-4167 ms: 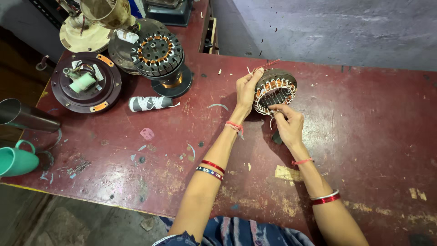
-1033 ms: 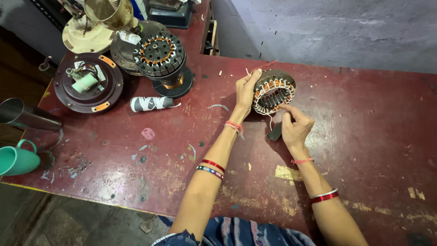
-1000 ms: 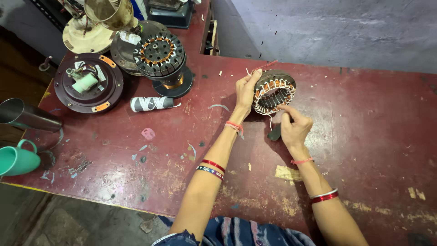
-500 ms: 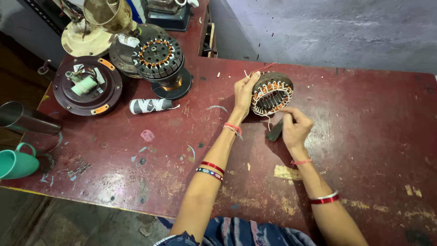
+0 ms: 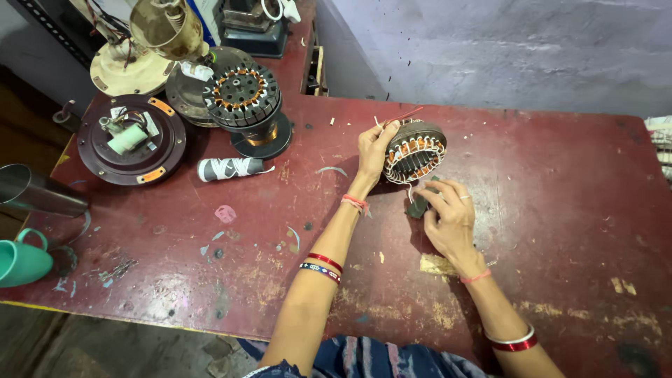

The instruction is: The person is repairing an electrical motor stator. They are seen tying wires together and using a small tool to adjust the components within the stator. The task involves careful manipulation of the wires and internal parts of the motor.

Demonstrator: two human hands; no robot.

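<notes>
A: Quick pass. My left hand (image 5: pixel 372 148) is wrapped around the rim of the wound motor stator (image 5: pixel 414 150), holding it tilted on edge, its lower rim at or just above the red worktop (image 5: pixel 560 210), near the back wall.

B: Right hand?

A: My right hand (image 5: pixel 451 217) sits just below the stator, fingers pinched together near a small dark piece (image 5: pixel 418 206) and a thin wire end. Can't tell if it actually grips either.

B: Risks?

A: I'd say the stator could roll or slip, since only one hand props it. A hard tug on that wire might nick or snap the copper winding.

B: Clutter?

A: Second stator on a stand (image 5: pixel 245 98), brown motor cover (image 5: pixel 131 140), taped roll (image 5: pixel 227 168), all well apart at left. Teal cup (image 5: pixel 21 260) at the left edge.
</notes>
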